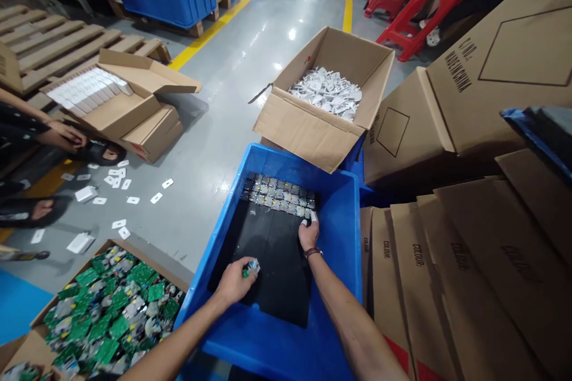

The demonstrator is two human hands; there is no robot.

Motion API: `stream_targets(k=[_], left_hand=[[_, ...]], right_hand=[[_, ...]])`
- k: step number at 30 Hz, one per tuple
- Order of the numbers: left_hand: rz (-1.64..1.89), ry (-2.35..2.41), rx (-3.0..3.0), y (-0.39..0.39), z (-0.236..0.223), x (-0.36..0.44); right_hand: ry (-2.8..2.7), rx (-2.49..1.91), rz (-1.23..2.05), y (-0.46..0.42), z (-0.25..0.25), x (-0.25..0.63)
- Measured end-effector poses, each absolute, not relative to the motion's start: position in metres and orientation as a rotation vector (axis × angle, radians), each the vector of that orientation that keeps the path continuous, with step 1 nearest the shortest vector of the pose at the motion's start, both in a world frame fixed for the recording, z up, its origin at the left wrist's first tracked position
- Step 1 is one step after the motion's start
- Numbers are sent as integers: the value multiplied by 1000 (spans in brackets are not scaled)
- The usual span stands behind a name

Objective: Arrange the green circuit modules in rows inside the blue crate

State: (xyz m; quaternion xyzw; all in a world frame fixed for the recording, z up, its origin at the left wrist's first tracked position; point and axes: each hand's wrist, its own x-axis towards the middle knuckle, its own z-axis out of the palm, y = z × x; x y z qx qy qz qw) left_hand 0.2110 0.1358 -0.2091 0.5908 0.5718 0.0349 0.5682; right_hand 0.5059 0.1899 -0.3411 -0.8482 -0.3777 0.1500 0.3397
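My left hand (238, 281) is closed around a small circuit board module (252, 266), whose green board and grey parts show at the fingertips. It hovers over the bare part of a black sheet (281, 268) inside a blue bin (286, 348). At the right end of the nearest row of circuit board modules (279, 195), my right hand (309, 232) pinches one module; white covers are on its thumb and finger. Those modules lie side by side in several rows at the bin's far end. The right hand's other fingers are partly hidden.
A carton of loose circuit board modules (118, 309) stands left of the bin. Beyond it is a carton of white plastic parts (328, 92). Folded cartons (429, 274) line the right side. White plates (116, 177) lie on the floor near another person's hand (67, 134).
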Motion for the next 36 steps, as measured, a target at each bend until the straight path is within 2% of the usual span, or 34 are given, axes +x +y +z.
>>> stream_targets(k=[3,8,11,17,21,27,32,36], left_hand=[[141,1381,1372,144,-218,215],[120,1579,1387,150,-231,214],[124,1593,1408,145,-221,207],[135,1048,2182,133,-164,158],[76,838,2530,134,-153,118],[96,738,2579,142,-159,113],[83,734,2609,143,-156,117],[83,747,2628,142,-158,116]], right_hand=[[-1056,-2124,381,175,-339,474],[-1386,-1837,819,135,-342,400],[-1564,-1760,915,119,-342,375],[-1693,-1905,911,111,-335,370],[-1615,-1975,950,126,-333,369],[-1512,-1970,720,185,-326,368],[-1647,-1874,844,197,-328,372],[-1544,-1854,837,177,-340,373]])
